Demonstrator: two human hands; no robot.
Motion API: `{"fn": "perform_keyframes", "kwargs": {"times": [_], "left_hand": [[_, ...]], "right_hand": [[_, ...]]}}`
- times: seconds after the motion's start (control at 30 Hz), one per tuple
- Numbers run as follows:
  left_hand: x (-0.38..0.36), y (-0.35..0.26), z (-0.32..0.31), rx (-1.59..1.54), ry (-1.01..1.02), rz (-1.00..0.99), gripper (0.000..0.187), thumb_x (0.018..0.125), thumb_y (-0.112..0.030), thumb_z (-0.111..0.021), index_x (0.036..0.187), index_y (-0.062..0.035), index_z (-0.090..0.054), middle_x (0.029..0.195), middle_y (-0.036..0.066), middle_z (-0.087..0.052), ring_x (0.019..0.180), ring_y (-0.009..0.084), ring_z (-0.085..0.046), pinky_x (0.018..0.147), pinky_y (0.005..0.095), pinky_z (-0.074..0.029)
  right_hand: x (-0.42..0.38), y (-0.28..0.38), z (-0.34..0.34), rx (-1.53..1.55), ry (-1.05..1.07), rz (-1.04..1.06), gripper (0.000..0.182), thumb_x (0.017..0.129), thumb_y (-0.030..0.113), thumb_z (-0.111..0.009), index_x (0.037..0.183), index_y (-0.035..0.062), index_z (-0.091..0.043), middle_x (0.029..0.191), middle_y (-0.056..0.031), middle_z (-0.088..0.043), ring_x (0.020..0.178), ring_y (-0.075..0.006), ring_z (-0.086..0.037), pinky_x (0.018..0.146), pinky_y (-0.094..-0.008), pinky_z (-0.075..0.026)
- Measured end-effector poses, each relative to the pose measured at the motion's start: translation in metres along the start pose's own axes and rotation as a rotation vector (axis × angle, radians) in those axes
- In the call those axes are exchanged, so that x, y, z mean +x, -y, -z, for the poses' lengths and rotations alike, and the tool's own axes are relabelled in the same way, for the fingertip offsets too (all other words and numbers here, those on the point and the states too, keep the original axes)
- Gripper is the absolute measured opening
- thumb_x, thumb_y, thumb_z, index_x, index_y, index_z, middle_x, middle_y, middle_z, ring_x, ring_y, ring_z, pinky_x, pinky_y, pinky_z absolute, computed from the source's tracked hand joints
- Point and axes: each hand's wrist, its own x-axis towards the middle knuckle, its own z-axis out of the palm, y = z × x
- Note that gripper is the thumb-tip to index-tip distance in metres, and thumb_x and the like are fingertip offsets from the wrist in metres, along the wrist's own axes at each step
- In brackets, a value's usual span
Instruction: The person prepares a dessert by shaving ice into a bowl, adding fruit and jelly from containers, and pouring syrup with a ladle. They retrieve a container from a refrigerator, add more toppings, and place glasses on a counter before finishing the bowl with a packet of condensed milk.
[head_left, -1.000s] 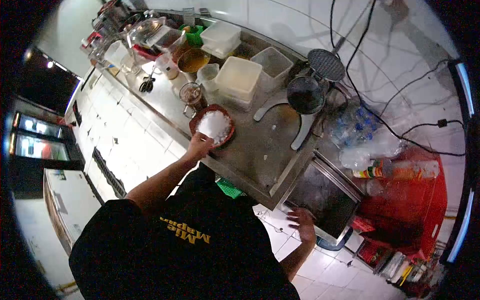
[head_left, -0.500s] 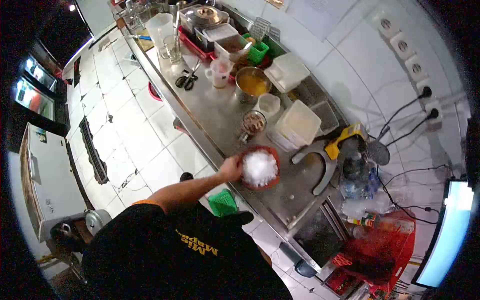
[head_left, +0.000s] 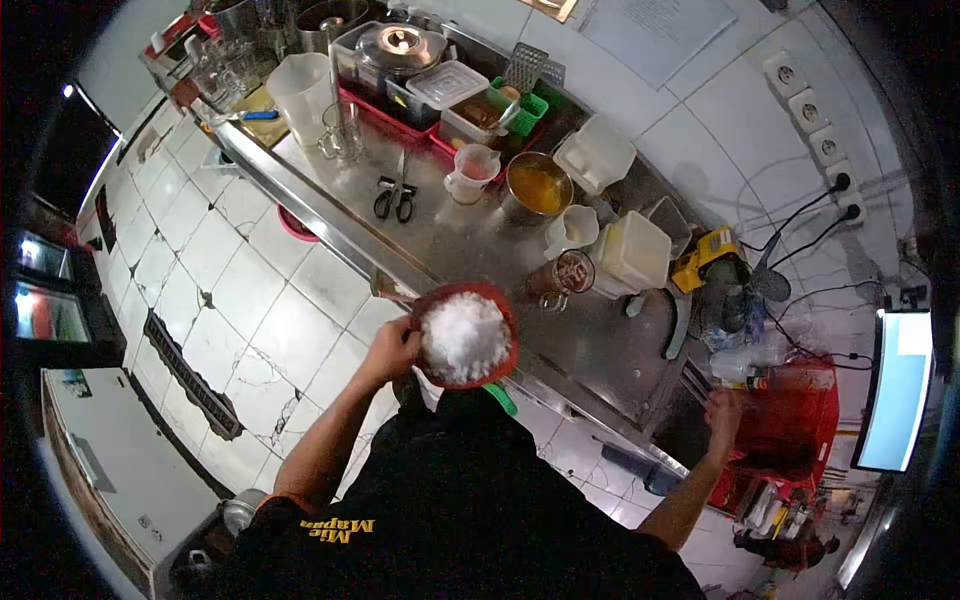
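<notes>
My left hand (head_left: 392, 350) grips the rim of a red bowl (head_left: 508, 318) heaped with white crushed ice (head_left: 465, 335). The bowl is held up by the counter's front edge, close to my body. My right hand (head_left: 724, 415) is out to the right, by the end of the counter and in front of a red plastic container (head_left: 800, 420). Its fingers are too small and blurred to make out. On the counter past the bowl stands a glass mug (head_left: 562, 278) with a brownish filling, beside a white plastic jug (head_left: 572, 232).
The steel counter (head_left: 440, 235) carries black scissors (head_left: 396, 197), a measuring jug (head_left: 472, 172), a pot of orange liquid (head_left: 540, 184) and lidded tubs (head_left: 636, 250). A curved grey piece (head_left: 677, 325) lies near a yellow device (head_left: 705, 258). A lit screen (head_left: 893, 390) stands far right.
My left hand has lifted the bowl of ice off the counter and brought it nearer my body. My right hand has come into view on the right. The view has shifted.
</notes>
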Motion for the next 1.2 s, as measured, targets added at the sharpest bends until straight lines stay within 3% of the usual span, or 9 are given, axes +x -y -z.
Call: {"fn": "perform_keyframes", "kwargs": {"times": [0.03, 0.2, 0.53, 0.7, 0.9, 0.97, 1.03, 1.13, 1.2], "left_hand": [[0.011, 0.008, 0.007, -0.21, -0.006, 0.088, 0.022, 0.084, -0.011, -0.049, 0.087, 0.0073, -0.059, 0.072, 0.023, -0.063, 0.066, 0.0296, -0.064, 0.064, 0.0406, -0.049], [0.097, 0.056, 0.017, 0.01, -0.16, 0.0, 0.024, 0.084, -0.012, -0.047, 0.088, 0.0079, -0.059, 0.073, 0.02, -0.064, 0.067, 0.0289, -0.064, 0.061, 0.0374, -0.049], [0.176, 0.116, 0.017, -0.177, -0.055, 0.15, 0.024, 0.092, -0.016, -0.049, 0.105, 0.0025, -0.057, 0.091, 0.013, -0.063, 0.077, 0.0229, -0.06, 0.071, 0.0353, -0.048], [0.165, 0.038, 0.043, -0.596, 0.113, 0.345, 0.037, 0.093, -0.028, -0.057, 0.116, 0.0007, -0.05, 0.098, 0.011, -0.063, 0.085, 0.0202, -0.064, 0.075, 0.0337, -0.054], [0.189, -0.045, 0.086, 0.392, 0.506, 0.479, 0.046, 0.089, -0.032, -0.061, 0.116, 0.0048, -0.054, 0.092, 0.021, -0.067, 0.079, 0.0264, -0.068, 0.067, 0.0356, -0.054], [0.199, -0.085, 0.083, 0.652, 0.576, 0.283, 0.047, 0.088, -0.034, -0.062, 0.113, 0.0052, -0.057, 0.091, 0.021, -0.068, 0.084, 0.0305, -0.068, 0.072, 0.0385, -0.053], [0.214, -0.117, 0.075, 0.608, 0.657, 0.083, 0.046, 0.09, -0.029, -0.061, 0.12, 0.0043, -0.052, 0.092, 0.02, -0.068, 0.085, 0.0305, -0.067, 0.074, 0.0374, -0.052], [0.238, -0.163, 0.062, 0.474, 0.876, -0.063, 0.039, 0.091, -0.018, -0.06, 0.122, 0.003, -0.051, 0.089, 0.017, -0.067, 0.079, 0.0224, -0.067, 0.068, 0.0331, -0.053], [0.255, -0.161, 0.049, 0.306, 0.945, -0.158, 0.036, 0.091, -0.014, -0.06, 0.121, 0.0024, -0.051, 0.09, 0.015, -0.065, 0.076, 0.0198, -0.066, 0.065, 0.0314, -0.053]], "right_hand": [[-0.032, 0.065, -0.045, 0.047, -0.308, 0.033, 0.037, 0.091, 0.029, -0.061, 0.123, 0.0128, -0.051, 0.104, -0.0078, -0.064, 0.076, -0.0182, -0.061, 0.06, -0.0314, -0.051], [-0.061, 0.141, -0.134, -0.016, -0.146, 0.134, 0.039, 0.093, 0.041, -0.054, 0.12, 0.0127, -0.055, 0.104, -0.0034, -0.061, 0.088, -0.0145, -0.058, 0.074, -0.0303, -0.046], [0.111, 0.091, -0.282, -0.335, -0.165, 0.084, 0.049, 0.09, 0.045, -0.058, 0.114, 0.0026, -0.057, 0.101, -0.0072, -0.063, 0.084, -0.0174, -0.061, 0.072, -0.0324, -0.048], [0.132, 0.089, -0.281, -0.696, -0.302, 0.179, 0.05, 0.085, 0.048, -0.063, 0.099, -0.0001, -0.06, 0.087, -0.0141, -0.064, 0.079, -0.0264, -0.061, 0.07, -0.0392, -0.048], [0.141, 0.096, -0.268, -0.713, -0.105, -0.154, 0.059, 0.08, 0.054, -0.065, 0.097, -0.0019, -0.061, 0.096, -0.0238, -0.065, 0.092, -0.0391, -0.062, 0.081, -0.0461, -0.048], [0.147, 0.086, -0.269, -1.007, -0.319, 0.185, 0.046, 0.081, 0.041, -0.068, 0.077, -0.0047, -0.061, 0.071, -0.0139, -0.061, 0.068, -0.0216, -0.061, 0.065, -0.0384, -0.047], [0.13, 0.137, -0.279, -0.92, -0.193, -0.057, 0.057, 0.084, 0.053, -0.059, 0.104, -0.0009, -0.061, 0.109, -0.0247, -0.062, 0.097, -0.0421, -0.06, 0.085, -0.0495, -0.048], [0.107, 0.164, -0.275, -0.741, -0.282, 0.062, 0.054, 0.085, 0.05, -0.059, 0.109, 0.0011, -0.06, 0.101, -0.0212, -0.064, 0.087, -0.0371, -0.063, 0.078, -0.0452, -0.05], [0.06, 0.211, -0.293, 0.349, -0.324, 0.16, 0.033, 0.09, 0.032, -0.061, 0.095, -0.0003, -0.06, 0.065, -0.0018, -0.05, 0.056, -0.0107, -0.047, 0.048, -0.0281, -0.036]]}}
